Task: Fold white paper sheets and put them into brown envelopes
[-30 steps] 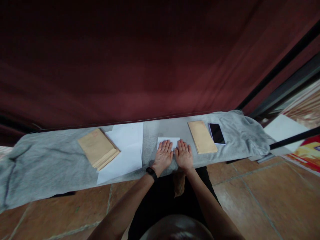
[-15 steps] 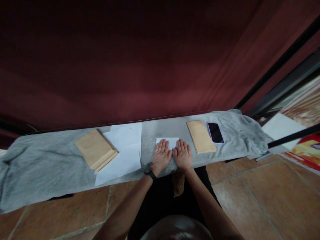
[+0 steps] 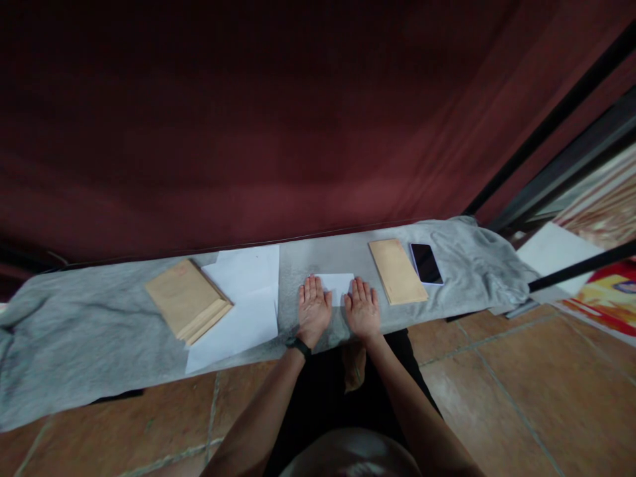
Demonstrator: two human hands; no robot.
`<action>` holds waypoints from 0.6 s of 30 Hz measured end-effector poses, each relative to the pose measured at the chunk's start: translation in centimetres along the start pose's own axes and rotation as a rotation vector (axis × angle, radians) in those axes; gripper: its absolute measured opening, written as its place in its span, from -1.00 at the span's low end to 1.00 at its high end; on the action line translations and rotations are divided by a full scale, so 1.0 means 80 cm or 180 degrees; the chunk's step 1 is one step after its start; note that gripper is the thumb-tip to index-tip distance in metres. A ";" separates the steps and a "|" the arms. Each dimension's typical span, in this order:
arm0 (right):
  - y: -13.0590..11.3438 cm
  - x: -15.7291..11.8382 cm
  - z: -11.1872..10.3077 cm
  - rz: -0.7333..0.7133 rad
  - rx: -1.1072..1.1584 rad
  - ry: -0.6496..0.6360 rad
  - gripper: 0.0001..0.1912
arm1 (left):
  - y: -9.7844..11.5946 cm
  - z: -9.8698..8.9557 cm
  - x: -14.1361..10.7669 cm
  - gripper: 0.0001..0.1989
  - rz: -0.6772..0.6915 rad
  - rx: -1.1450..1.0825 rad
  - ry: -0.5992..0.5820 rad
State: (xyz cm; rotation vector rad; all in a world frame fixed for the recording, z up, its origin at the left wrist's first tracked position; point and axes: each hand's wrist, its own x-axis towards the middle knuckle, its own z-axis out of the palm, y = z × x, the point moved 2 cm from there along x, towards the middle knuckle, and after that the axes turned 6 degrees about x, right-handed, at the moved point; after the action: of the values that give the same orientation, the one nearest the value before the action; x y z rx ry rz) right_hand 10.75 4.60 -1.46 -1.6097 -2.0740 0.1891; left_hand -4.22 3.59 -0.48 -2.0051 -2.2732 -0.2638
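A small folded sheet of white paper (image 3: 338, 286) lies on the grey cloth in front of me. My left hand (image 3: 314, 310) is at the paper's left edge, its fingers stretched out and the thumb alongside. At the right edge rests my right hand (image 3: 362, 311), open too, with fingers extended and slightly spread. Neither hand grips anything. The fingers cover the paper's side edges, while its middle shows between the hands. A brown envelope (image 3: 397, 271) lies just right of my right hand.
To the left, a stack of brown envelopes (image 3: 186, 298) partly covers larger white sheets (image 3: 253, 291). A phone (image 3: 426, 264) lies beyond the single envelope. Grey cloth (image 3: 99, 331) drapes the narrow bench, and a dark red panel (image 3: 298, 165) rises behind it.
My left hand has slid left from the paper's middle to its left edge, uncovering more white. The right hand has stayed almost in place.
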 end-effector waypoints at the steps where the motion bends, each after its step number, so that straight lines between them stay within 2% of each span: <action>1: 0.000 0.000 0.000 0.0010 0.0002 0.0008 -0.42 | 0.000 0.000 0.000 -0.37 -0.0034 -0.0003 0.0026; 8: -0.001 0.005 -0.006 0.0081 0.0065 -0.0091 -0.43 | -0.001 -0.009 -0.003 -0.41 0.0034 0.0007 0.0104; 14: -0.016 0.025 -0.011 -0.0506 0.0274 -0.0486 -0.46 | 0.007 -0.012 0.000 -0.44 0.0869 -0.0130 0.0005; 18: -0.027 0.033 -0.010 -0.0674 0.0246 -0.0658 -0.48 | 0.004 -0.008 0.008 -0.44 0.0916 -0.0070 -0.0220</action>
State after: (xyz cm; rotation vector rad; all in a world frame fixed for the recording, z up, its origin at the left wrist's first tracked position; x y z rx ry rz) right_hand 8.75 6.30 0.90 -1.3628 -2.3453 0.3701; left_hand -4.02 4.11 0.31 -2.3497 -1.9885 -0.1976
